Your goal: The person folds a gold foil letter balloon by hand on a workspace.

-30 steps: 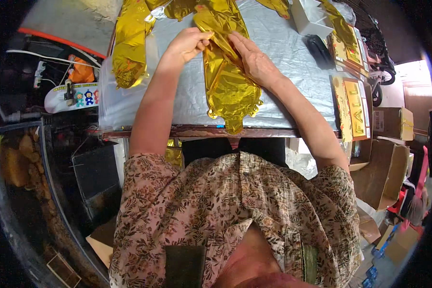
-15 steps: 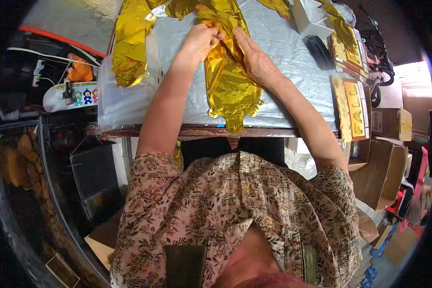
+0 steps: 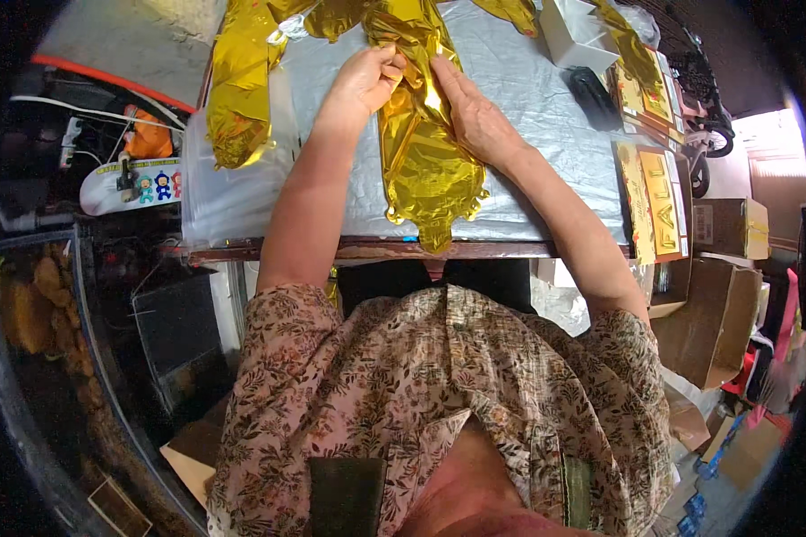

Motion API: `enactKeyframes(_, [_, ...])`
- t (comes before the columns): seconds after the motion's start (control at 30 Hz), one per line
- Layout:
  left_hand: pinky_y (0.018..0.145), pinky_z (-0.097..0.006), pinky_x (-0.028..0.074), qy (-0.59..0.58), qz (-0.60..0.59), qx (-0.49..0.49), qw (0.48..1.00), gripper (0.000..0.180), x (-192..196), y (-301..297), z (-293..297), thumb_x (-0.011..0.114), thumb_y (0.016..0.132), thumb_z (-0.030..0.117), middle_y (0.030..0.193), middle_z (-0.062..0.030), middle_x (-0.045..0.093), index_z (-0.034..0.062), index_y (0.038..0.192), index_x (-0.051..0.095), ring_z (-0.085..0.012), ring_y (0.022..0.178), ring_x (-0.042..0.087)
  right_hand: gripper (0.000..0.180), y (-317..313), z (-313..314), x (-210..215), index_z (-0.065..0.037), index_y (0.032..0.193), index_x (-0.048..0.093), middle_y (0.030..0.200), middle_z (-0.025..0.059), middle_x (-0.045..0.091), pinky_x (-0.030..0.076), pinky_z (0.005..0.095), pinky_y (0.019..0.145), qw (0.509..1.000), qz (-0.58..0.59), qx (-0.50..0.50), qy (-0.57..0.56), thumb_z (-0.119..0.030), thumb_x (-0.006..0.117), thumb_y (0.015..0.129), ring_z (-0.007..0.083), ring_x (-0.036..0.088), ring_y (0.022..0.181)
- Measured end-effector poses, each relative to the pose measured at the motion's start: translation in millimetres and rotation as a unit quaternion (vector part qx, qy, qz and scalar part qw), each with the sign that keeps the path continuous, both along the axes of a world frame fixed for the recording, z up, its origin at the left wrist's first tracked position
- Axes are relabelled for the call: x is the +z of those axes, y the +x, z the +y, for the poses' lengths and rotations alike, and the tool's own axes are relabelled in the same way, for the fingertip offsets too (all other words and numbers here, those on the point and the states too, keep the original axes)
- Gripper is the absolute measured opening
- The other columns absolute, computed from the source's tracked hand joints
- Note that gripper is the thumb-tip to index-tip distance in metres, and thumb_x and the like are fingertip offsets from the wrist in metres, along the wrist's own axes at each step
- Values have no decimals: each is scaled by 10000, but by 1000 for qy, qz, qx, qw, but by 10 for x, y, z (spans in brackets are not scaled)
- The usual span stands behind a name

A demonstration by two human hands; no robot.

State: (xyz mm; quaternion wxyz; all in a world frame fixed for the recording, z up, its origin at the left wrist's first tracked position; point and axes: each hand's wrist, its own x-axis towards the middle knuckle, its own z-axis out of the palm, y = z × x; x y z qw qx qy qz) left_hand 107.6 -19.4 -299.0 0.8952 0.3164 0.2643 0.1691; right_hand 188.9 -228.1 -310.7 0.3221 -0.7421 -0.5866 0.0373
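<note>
Both hands work a flat gold foil balloon [image 3: 425, 161] that lies down the middle of the silver-covered worktop [image 3: 528, 170], its tail hanging over the near edge. The left hand [image 3: 367, 80] has its grip pinched on the balloon's upper left fold. The right hand [image 3: 470, 112] lies flat, grip released, pressing the foil's right edge. Another gold balloon [image 3: 237, 80] lies just to the left; a white box [image 3: 573, 31] sits well apart.
</note>
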Motion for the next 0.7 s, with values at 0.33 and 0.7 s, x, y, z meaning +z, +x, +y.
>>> enactKeyframes(0.33, [476, -162, 388, -79, -43, -4, 996, 88, -63, 95, 101, 604, 1017, 12, 858, -42, 496, 23, 1028, 517, -94, 684, 472, 722, -11, 0, 29, 7, 1600, 246, 1609, 275, 350, 361, 409, 1214, 1000, -5, -2, 3, -10, 534, 938, 413, 385, 1472])
enactKeyframes(0.7, [464, -178, 368, -99, -64, -56, 991, 65, -48, 184, 103, 552, 1032, -6, 866, -45, 489, 0, 1046, 489, -87, 660, 454, 771, -26, 8, 36, -23, 1615, 246, 1622, 249, 344, 384, 412, 1202, 1000, -18, 7, 12, -8, 572, 916, 396, 399, 1469])
